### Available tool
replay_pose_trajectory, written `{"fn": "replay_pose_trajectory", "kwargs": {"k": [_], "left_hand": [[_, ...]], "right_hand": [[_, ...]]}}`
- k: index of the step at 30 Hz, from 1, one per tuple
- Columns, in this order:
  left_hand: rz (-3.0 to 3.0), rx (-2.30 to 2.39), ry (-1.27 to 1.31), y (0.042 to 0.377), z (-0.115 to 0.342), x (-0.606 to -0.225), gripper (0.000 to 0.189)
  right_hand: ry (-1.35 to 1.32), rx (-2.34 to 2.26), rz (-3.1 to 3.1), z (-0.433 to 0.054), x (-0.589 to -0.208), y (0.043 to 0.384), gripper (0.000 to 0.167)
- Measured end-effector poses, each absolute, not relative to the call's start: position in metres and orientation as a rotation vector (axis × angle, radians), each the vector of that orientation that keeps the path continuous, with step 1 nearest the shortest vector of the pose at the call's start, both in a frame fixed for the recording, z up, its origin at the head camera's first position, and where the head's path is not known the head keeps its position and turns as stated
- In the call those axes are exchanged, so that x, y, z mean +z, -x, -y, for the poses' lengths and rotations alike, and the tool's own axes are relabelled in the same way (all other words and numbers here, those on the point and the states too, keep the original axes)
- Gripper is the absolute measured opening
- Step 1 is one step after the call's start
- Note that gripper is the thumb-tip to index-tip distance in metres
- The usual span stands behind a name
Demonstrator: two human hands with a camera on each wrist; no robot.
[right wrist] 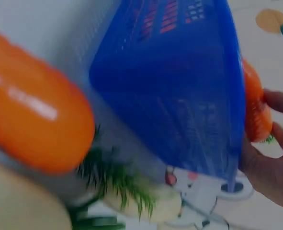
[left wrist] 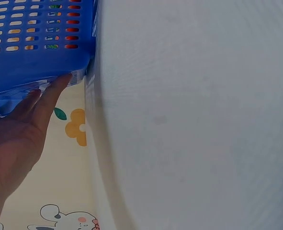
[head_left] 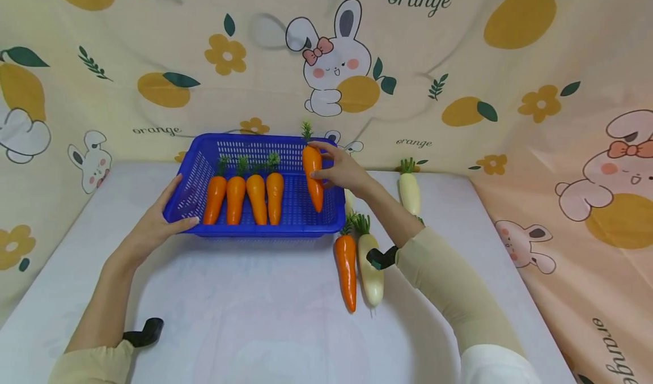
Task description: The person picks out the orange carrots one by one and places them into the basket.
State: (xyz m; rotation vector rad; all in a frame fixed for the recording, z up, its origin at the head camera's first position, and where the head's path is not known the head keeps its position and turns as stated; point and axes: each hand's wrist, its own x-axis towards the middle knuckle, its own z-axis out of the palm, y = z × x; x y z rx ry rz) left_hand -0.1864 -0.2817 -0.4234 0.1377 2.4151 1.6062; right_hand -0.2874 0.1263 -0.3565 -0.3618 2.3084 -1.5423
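My right hand (head_left: 343, 169) pinches an orange carrot (head_left: 312, 174) with a green top between thumb and fingers, over the right part of a blue plastic basket (head_left: 265, 231). In the right wrist view, the same carrot (right wrist: 256, 105) shows past the basket's rim. Against the basket's left side lies my left hand (head_left: 153, 222), its fingers straight along the outer wall and its thumb at the front rim. Those straight fingers (left wrist: 52, 98) touch the wall in the left wrist view. Several carrots (head_left: 236, 199) lie side by side in the basket's left half, tops toward the back.
Right of the basket, a carrot (head_left: 346, 270) and a white radish (head_left: 371, 270) lie on the white table (head_left: 245, 304). Another white radish (head_left: 409, 191) lies farther back, and one more is partly hidden by my right arm. A printed cloth (head_left: 229, 100) hangs behind.
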Motion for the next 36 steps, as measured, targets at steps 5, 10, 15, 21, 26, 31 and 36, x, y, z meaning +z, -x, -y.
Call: {"fn": "replay_pose_trajectory", "kwargs": {"k": [5,10,15,21,26,31,36], "left_hand": [[-2.412,1.605,-0.140,0.186,0.281,-0.423,0.099],[-2.408,1.608,-0.151,0.187,0.280,-0.421,0.099],[-2.403,1.613,-0.162,0.188,0.279,-0.421,0.098],[-2.401,1.618,-0.158,0.187,0.281,-0.424,0.098],[-2.401,1.632,-0.145,0.185,0.282,-0.426,0.098],[-2.409,1.611,-0.139,0.186,0.281,-0.426,0.098],[-2.412,1.607,-0.121,0.187,0.282,-0.425,0.098]], "right_hand": [[0.321,-1.532,-2.298,-0.101,-0.365,0.292,0.071],[0.232,-1.555,-2.257,-0.082,-0.378,0.297,0.072],[0.116,-1.568,-2.209,-0.072,-0.394,0.302,0.072],[0.068,-1.407,-2.271,-0.066,-0.402,0.306,0.072],[0.111,-1.286,-2.292,-0.063,-0.400,0.303,0.077],[0.122,-1.334,-2.237,-0.068,-0.397,0.297,0.083],[0.188,-1.451,-2.189,-0.076,-0.385,0.284,0.080]]}}
